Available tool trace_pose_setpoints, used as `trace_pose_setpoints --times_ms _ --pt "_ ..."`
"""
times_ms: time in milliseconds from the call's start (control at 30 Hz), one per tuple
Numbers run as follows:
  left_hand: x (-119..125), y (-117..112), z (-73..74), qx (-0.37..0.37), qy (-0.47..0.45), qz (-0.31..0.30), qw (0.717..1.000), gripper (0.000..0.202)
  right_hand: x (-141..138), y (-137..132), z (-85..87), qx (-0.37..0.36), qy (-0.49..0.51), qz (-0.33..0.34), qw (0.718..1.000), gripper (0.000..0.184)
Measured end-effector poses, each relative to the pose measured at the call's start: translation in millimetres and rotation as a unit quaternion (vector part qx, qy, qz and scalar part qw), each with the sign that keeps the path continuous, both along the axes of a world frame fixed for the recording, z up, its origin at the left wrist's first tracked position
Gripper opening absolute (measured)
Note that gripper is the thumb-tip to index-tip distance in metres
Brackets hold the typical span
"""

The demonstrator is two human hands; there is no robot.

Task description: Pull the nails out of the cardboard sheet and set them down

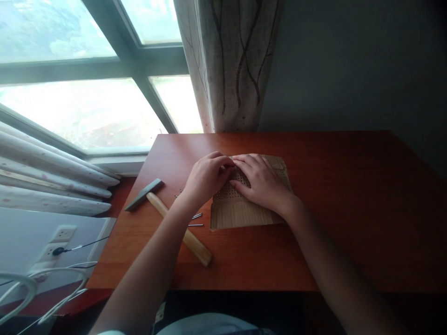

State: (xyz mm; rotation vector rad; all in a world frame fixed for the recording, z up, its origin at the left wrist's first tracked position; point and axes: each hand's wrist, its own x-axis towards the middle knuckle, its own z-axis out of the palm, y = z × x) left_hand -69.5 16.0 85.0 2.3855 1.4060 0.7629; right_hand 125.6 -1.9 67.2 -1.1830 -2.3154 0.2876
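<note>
Both my hands meet over the perforated board [240, 217], which lies flat on the table [349, 209] straight ahead of me at twelve o'clock. Left hand [209, 174], at the board's ten o'clock edge, has its thumb and fingers bent close together; I can't tell whether anything is pinched between them. Right hand [257, 179] lies palm down across the board, fingers extended, their tips beside the left ones. At nine o'clock from the board rests my hammer [158, 204], its handle slanting toward seven and partly hidden behind my left forearm. Several loose nails [196, 225] lie near the handle, at eight o'clock.
</note>
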Motion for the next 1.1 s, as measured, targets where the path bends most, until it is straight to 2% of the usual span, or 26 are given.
trace_pose_setpoints --times_ms 100,200,267,367,467,533,600,700,833,1100 --pt "3.4 3.1 -2.6 0.005 -0.010 0.009 1.000 0.015 -0.3 -0.2 0.2 0.000 -0.001 -0.002 1.000 0.046" --pt "6.6 6.6 1.4 0.026 -0.047 0.019 0.998 0.013 -0.2 -0.2 0.3 0.002 -0.003 -0.001 1.000 0.046" --pt "5.7 8.2 10.6 0.055 -0.090 0.035 0.994 0.012 0.0 -0.1 0.3 0.006 -0.004 0.001 1.000 0.044" --pt "-5.2 4.8 33.3 0.103 -0.125 0.078 0.984 0.014 0.5 0.1 0.2 0.009 -0.006 0.004 1.000 0.044" --pt "-28.8 -8.7 53.0 0.108 -0.073 0.083 0.988 0.015 0.9 0.4 -0.1 0.010 -0.006 0.000 1.000 0.044" --pt "-49.6 -21.0 54.5 0.087 -0.006 0.067 0.994 0.018 1.0 0.6 -0.5 0.012 -0.007 0.000 1.000 0.045" --pt "-71.3 -32.8 44.5 0.044 0.065 0.057 0.995 0.021 1.2 0.9 -0.8 0.016 -0.008 0.002 1.000 0.045" --pt "-98.6 -46.7 17.5 -0.042 0.150 0.036 0.987 0.029 1.1 0.9 -1.0 0.020 -0.008 0.004 1.000 0.045" --pt "-114.2 -57.9 -10.5 -0.092 0.182 0.035 0.978 0.032 0.7 0.5 -0.4 0.018 -0.005 0.003 1.000 0.043" --pt "-109.0 -59.1 -25.8 -0.112 0.176 0.050 0.977 0.029 0.6 0.3 0.2 0.016 0.000 0.006 1.000 0.042"
